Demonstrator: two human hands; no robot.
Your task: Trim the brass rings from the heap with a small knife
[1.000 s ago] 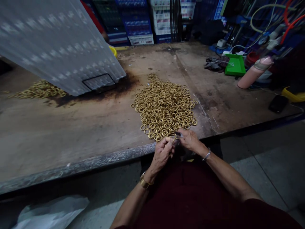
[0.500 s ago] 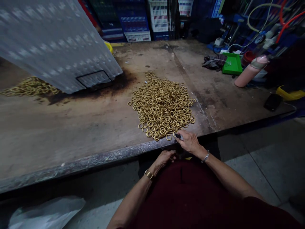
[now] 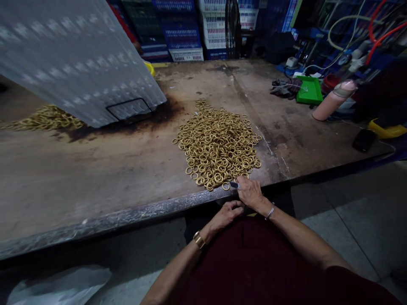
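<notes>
A heap of brass-coloured rings (image 3: pixel 219 144) lies near the front edge of the worktable (image 3: pixel 95 178). At the heap's front, my right hand (image 3: pixel 249 192) is closed around a small, flat, dark blade (image 3: pixel 234 185). The blade points left, its tip right by a single ring (image 3: pixel 225 186) at the table edge. Just below that edge is my left hand (image 3: pixel 227 215), fingers curled, close beside the right. Whatever its fingers may hold is hidden.
A large grey ribbed panel (image 3: pixel 79 59) stands tilted at the left, with more rings (image 3: pixel 47 118) beside it. To the right are a green tray (image 3: pixel 310 90), a pink bottle (image 3: pixel 333 101) and a black phone-like object (image 3: pixel 364 140). Stacked crates (image 3: pixel 179 31) line the back.
My left hand has moved right and come up next to my right hand. The blade in my right hand now reaches a ring at the table edge. The view has shifted slightly.
</notes>
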